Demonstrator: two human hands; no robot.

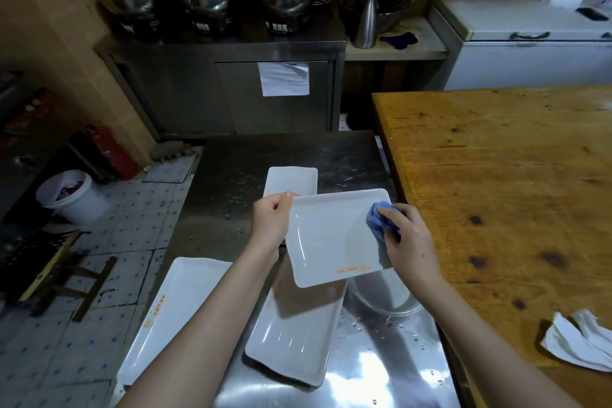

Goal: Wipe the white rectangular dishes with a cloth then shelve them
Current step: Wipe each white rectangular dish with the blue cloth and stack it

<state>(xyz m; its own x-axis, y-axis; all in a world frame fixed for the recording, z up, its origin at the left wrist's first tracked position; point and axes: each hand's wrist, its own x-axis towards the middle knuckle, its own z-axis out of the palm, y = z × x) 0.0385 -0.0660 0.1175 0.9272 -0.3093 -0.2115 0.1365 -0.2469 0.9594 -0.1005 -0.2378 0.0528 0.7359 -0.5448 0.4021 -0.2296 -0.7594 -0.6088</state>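
A white rectangular dish with orange print is held tilted above the steel counter. My left hand grips its left edge. My right hand holds a blue cloth pressed against the dish's right side. Below it lies another white dish on the counter. A third dish lies at the counter's left edge, and a further one sits behind my left hand.
A wooden table runs along the right, with a crumpled white cloth near its front. A round metal basin sits under the held dish. Steel cabinet with pots stands at the back. A white bucket is on the tiled floor.
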